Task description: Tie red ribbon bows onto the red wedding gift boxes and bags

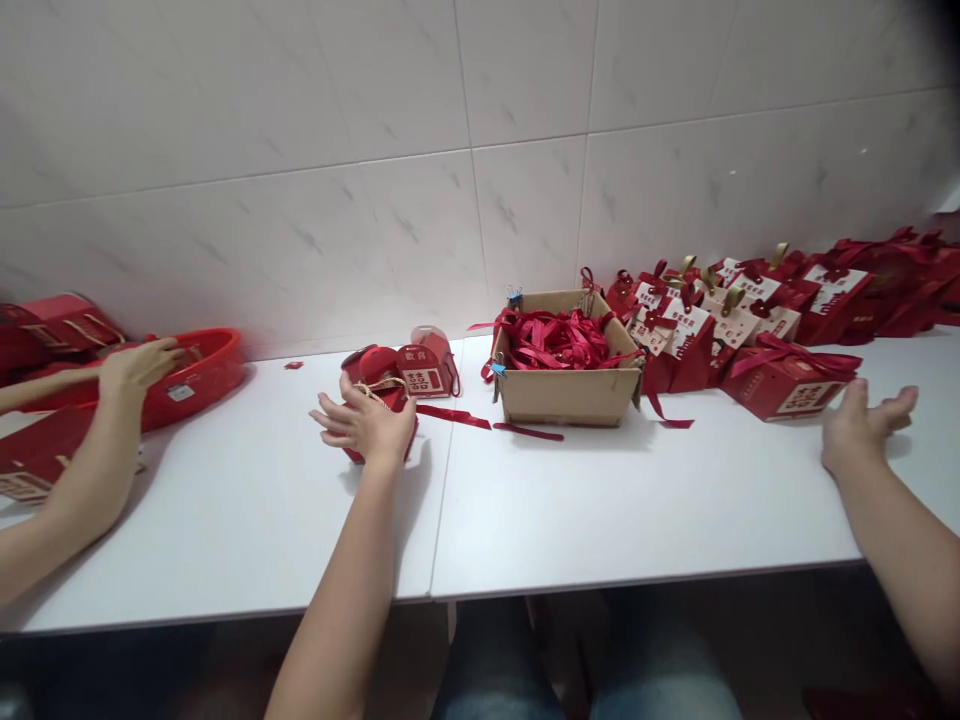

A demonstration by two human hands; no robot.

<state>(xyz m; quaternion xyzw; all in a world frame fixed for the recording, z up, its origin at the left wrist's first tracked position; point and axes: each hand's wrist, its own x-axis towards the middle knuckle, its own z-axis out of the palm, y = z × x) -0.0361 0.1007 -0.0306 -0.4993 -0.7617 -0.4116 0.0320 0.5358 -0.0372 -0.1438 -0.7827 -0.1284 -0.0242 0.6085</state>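
My left hand (369,422) rests on a red gift box (379,400) with a gold cord handle, fingers partly spread over its top. Just behind it stands another red box (429,368) with a white label. My right hand (862,420) hovers open over the white table (600,510), fingers stretched out, holding nothing. It is right in front of a finished red box with a ribbon (787,380). A cardboard box (566,392) full of red ribbons sits between my hands.
Another person's hand (139,365) reaches into a red plastic basin (199,375) at the left, with red boxes beside it. Several finished ribbon-tied boxes (712,315) line the tiled wall at the right. Loose ribbon strips (457,415) lie near the cardboard box.
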